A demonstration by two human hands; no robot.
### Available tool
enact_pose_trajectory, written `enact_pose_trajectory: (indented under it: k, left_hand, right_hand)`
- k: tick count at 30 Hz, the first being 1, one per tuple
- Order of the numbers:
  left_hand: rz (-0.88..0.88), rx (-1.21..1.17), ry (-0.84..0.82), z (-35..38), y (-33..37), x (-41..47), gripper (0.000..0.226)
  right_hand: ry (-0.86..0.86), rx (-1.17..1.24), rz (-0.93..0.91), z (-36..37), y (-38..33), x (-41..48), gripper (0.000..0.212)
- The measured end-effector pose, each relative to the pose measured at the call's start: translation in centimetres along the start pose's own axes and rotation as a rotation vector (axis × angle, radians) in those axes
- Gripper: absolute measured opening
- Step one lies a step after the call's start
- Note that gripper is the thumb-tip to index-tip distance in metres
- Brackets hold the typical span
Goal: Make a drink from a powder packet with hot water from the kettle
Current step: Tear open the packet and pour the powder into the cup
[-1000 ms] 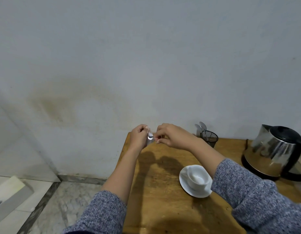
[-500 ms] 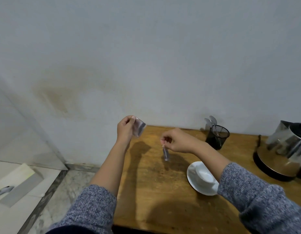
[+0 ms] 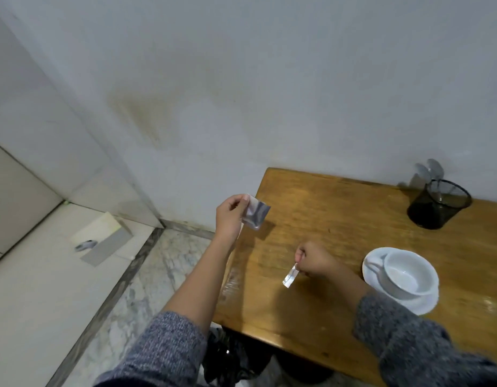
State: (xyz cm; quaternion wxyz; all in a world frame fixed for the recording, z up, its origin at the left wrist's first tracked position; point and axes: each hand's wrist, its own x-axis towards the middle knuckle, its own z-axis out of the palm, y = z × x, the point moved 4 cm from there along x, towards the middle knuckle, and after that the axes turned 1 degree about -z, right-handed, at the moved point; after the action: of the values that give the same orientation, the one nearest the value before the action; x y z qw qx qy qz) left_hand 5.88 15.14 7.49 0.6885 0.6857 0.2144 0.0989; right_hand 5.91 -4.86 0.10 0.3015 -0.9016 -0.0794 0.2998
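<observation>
Hands pinch blurred packet, strip.

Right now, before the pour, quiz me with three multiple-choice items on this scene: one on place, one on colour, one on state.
1. Where is the white ceramic cup?
A. on the white saucer
B. on the floor
C. in the mesh holder

2. What colour is the mesh utensil holder?
A. red
B. black
C. white

3. What does the left hand hold?
A. a spoon
B. nothing
C. the silver foil packet

Answers: 1 A, the cup sits on its saucer on the wooden table. 2 B, its mesh is dark. 3 C, its fingers pinch the packet; the right hand holds the torn foil strip.
</observation>
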Motion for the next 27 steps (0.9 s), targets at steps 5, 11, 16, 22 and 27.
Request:
enact_pose_trajectory:
  k: [5, 11, 16, 22, 27]
  left_hand:
    - [-0.013, 0.018, 0.009, 0.2, -1.2, 0.3, 0.014]
    - [-0.02, 0.015, -0.067, 3.4, -1.1, 0.1, 0.011]
    - [-0.015, -0.028, -0.166, 8.4, 0.3, -0.8, 0.012]
    - [-0.013, -0.123, -0.335, 16.9, 2.7, -4.1, 0.009]
    - [-0.069, -0.21, -0.414, 22.1, 3.7, -7.0, 0.022]
  right_hand:
    - [0.026, -0.207, 0.025, 2.0, 0.3, 0.6, 0.014]
    - [0.071, -0.169, -0.024, 0.8, 0.3, -0.1, 0.017]
    - [0.193, 0.456, -0.126, -3.9, -0.1, -2.3, 0.016]
    - [0.437, 0.727, -0.185, -9.1, 2.0, -6.4, 0.015]
    - [0.683, 0.797, -0.19, -12.8, 6.1, -10.1, 0.018]
